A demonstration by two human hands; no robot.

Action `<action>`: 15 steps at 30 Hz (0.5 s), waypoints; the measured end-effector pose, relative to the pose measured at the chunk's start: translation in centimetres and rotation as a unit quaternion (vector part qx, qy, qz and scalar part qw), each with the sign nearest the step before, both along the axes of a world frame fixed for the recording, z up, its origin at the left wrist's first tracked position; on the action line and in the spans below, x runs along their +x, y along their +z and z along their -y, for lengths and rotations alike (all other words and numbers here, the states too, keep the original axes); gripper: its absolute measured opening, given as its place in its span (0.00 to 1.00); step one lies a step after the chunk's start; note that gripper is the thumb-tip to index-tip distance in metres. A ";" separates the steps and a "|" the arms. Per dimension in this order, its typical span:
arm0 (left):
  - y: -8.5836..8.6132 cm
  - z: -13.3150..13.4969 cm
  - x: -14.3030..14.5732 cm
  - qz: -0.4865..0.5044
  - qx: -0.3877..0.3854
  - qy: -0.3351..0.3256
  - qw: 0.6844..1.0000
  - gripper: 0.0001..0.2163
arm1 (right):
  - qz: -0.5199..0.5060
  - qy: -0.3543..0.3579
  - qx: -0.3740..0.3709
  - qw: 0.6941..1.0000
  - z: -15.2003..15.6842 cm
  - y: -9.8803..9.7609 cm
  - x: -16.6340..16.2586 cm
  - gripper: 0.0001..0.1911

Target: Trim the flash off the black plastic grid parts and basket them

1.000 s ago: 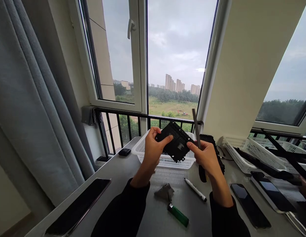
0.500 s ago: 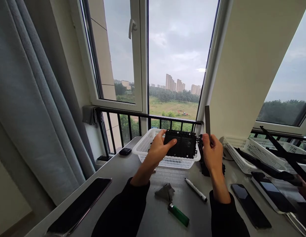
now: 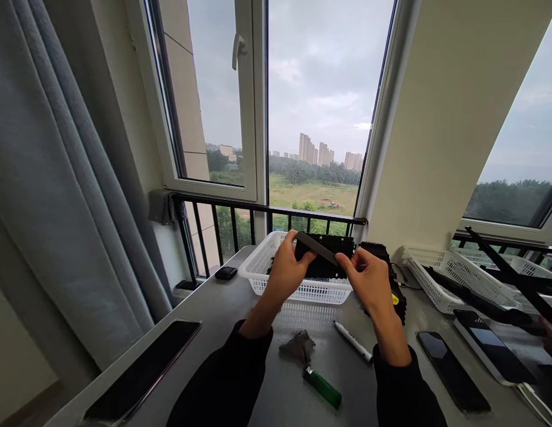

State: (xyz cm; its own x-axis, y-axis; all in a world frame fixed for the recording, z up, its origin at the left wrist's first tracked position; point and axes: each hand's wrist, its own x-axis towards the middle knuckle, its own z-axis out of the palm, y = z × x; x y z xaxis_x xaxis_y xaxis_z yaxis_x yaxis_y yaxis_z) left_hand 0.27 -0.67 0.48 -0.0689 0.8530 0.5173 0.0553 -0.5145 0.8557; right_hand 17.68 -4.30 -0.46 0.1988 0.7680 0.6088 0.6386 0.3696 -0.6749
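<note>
My left hand [image 3: 290, 267] grips the left end of a black plastic part [image 3: 335, 244], a flat rectangular piece with small tabs along its edges, held above a white basket [image 3: 318, 293]. My right hand [image 3: 368, 275] pinches the lower right end of a flat dark grey strip [image 3: 319, 248]. The strip slants across the face of the part, its upper left end close to my left fingers. Whether the strip touches the part along its length I cannot tell. Other black parts [image 3: 379, 252] lie stacked behind my right hand.
On the table are a crumpled grey scrap [image 3: 299, 347], a green lighter [image 3: 322, 388], a white marker [image 3: 353, 342] and phones [image 3: 453, 370]. A large dark phone-like slab [image 3: 144, 370] lies left. More white baskets [image 3: 436, 279] with long black parts stand right, near another person's hand [image 3: 550, 339].
My right hand has moved left and brought the grey strip from upright beside the part to a slant across its face. My left hand has barely moved.
</note>
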 end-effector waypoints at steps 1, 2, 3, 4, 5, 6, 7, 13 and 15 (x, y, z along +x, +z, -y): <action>0.0 0.0 0.0 0.003 -0.004 -0.006 1.000 0.13 | 0.000 -0.014 -0.001 1.000 -0.2 -0.2 0.2 0.28; 0.0 0.0 0.0 0.009 -0.011 -0.012 1.000 0.13 | -0.004 -0.031 0.000 1.000 -0.4 -0.4 0.5 0.28; 0.0 0.0 0.0 0.017 -0.018 -0.015 1.000 0.14 | -0.012 -0.049 0.001 0.999 -0.5 -0.5 0.9 0.28; 0.0 -0.1 -0.1 0.024 -0.023 -0.013 0.999 0.14 | -0.021 -0.067 0.003 0.998 -0.6 -0.5 1.3 0.28; 0.0 -0.1 -0.1 0.031 -0.024 -0.007 0.999 0.15 | -0.030 -0.085 0.005 0.996 -0.6 -0.4 1.7 0.29; 0.0 -0.2 -0.2 0.037 -0.020 0.003 0.999 0.16 | -0.039 -0.099 0.008 0.994 -0.5 -0.2 1.9 0.29; 0.0 -0.3 -0.3 0.040 -0.014 0.014 0.999 0.17 | -0.046 -0.107 0.012 0.993 -0.3 0.0 2.0 0.29; 0.3 0.1 -0.1 0.031 -0.035 -0.026 0.999 0.16 | -0.047 -0.057 0.011 0.997 0.7 0.9 0.0 0.29; 0.5 0.5 0.1 0.033 -0.039 -0.037 0.998 0.15 | -0.030 -0.057 0.009 0.998 0.3 0.4 0.1 0.28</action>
State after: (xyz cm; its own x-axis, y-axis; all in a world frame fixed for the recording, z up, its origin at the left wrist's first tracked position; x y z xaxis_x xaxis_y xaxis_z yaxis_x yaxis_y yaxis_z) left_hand 0.34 -1.16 1.01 -0.0353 0.8948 0.4450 -0.0378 -0.4461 0.8942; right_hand 17.83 -4.60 -0.08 0.3210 0.7279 0.6059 0.6353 0.3090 -0.7077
